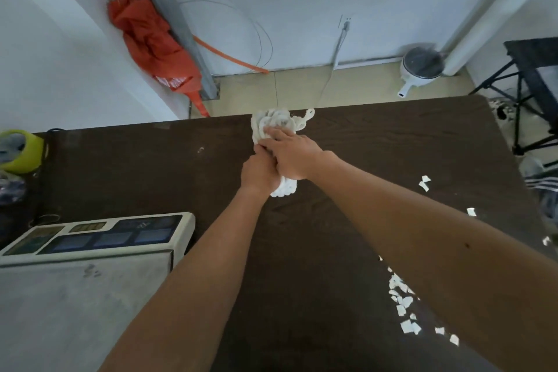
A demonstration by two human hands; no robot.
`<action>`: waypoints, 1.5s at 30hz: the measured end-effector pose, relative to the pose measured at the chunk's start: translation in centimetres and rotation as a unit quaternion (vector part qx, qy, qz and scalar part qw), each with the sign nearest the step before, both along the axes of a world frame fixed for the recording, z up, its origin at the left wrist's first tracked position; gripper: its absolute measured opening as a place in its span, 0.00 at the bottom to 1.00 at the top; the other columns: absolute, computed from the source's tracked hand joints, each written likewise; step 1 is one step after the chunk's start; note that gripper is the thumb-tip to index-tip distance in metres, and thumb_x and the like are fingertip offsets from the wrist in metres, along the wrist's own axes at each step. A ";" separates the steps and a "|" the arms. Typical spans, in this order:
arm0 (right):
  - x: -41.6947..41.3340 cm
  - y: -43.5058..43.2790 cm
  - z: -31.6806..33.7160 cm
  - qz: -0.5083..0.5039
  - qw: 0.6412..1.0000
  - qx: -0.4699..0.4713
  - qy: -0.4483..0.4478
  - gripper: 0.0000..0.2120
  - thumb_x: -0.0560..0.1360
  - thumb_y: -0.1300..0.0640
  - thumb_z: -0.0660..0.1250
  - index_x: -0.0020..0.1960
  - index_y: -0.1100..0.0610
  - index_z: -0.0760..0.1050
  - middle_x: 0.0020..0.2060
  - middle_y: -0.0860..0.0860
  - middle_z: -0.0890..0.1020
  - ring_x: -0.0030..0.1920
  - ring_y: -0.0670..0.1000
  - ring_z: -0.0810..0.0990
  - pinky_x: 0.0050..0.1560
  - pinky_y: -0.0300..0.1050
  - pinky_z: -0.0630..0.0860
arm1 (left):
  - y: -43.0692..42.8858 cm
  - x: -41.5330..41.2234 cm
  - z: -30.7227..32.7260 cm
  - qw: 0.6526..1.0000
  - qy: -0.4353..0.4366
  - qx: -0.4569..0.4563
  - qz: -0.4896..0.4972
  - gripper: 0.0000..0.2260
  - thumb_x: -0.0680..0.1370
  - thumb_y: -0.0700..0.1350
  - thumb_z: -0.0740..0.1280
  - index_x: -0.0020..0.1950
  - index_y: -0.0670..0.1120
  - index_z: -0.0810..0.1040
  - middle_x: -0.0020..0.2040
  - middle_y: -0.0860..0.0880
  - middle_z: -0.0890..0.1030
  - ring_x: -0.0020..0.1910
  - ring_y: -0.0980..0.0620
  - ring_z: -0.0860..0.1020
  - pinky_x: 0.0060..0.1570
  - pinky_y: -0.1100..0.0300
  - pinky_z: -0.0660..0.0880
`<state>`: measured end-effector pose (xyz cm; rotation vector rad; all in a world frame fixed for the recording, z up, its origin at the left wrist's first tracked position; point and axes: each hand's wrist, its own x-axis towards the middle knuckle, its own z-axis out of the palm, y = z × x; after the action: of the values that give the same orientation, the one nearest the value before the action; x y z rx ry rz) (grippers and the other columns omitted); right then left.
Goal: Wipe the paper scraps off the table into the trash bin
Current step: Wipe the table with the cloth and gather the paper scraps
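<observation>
A white crumpled cloth [276,124] lies on the dark wooden table [377,142] near its far edge. My left hand [259,172] grips the cloth's near end, and my right hand [294,157] presses on its middle, so both hands hold it together. White paper scraps [403,302] lie scattered along the table's right side, partly hidden under my right forearm, with a few more scraps [425,183] farther back near the right edge. A yellow-green bin [28,149] stands beside the table's far left corner.
A grey and white electronic scale [90,254] fills the near left of the table. On the floor behind are an orange bag [151,39], a white pot with a lid [421,69] and a black folding stand [531,75] at the right.
</observation>
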<state>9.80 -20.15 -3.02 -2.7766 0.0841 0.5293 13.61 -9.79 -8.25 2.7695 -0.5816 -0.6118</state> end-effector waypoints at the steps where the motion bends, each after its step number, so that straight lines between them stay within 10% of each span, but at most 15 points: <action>1: -0.5 -1.2 0.0 -0.013 1.000 0.001 0.007 0.29 0.79 0.60 0.56 0.78 0.47 0.58 0.80 0.50 0.52 0.79 0.55 0.47 0.74 0.59 0.58 | -1.3 -0.3 0.0 1.000 0.001 -0.001 -0.006 0.25 0.81 0.46 0.63 0.72 0.33 0.61 0.61 0.37 0.79 0.57 0.37 0.80 0.52 0.50 0.73; 14: -6.2 -10.6 0.7 -0.135 0.985 -0.055 0.092 0.22 0.74 0.45 0.65 0.64 0.55 0.75 0.63 0.57 0.73 0.60 0.62 0.75 0.58 0.59 0.75 | -9.4 -3.1 1.2 0.952 -0.026 0.140 -0.272 0.21 0.82 0.49 0.58 0.75 0.49 0.64 0.46 0.46 0.82 0.38 0.46 0.77 0.38 0.53 0.70; 22: -10.5 -12.7 1.1 -0.060 0.996 -0.011 0.072 0.12 0.66 0.50 0.72 0.35 0.55 0.71 0.34 0.51 0.79 0.31 0.50 0.76 0.28 0.40 0.65 | -9.3 -8.8 0.7 0.956 0.063 0.119 -0.259 0.23 0.81 0.59 0.58 0.75 0.55 0.62 0.54 0.49 0.84 0.51 0.45 0.81 0.52 0.47 0.77; 45: -18.9 -10.6 0.9 -0.033 0.992 -0.046 0.109 0.12 0.67 0.46 0.64 0.34 0.54 0.71 0.31 0.49 0.78 0.31 0.50 0.76 0.31 0.41 0.69 | -6.3 -20.8 -0.2 0.976 0.083 0.011 -0.200 0.19 0.83 0.53 0.57 0.71 0.45 0.68 0.54 0.45 0.83 0.52 0.43 0.81 0.51 0.49 0.76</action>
<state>-9.13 -30.72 -2.11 -2.7828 0.2536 0.8293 -7.18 -16.13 -8.48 2.5987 -1.1102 -0.9268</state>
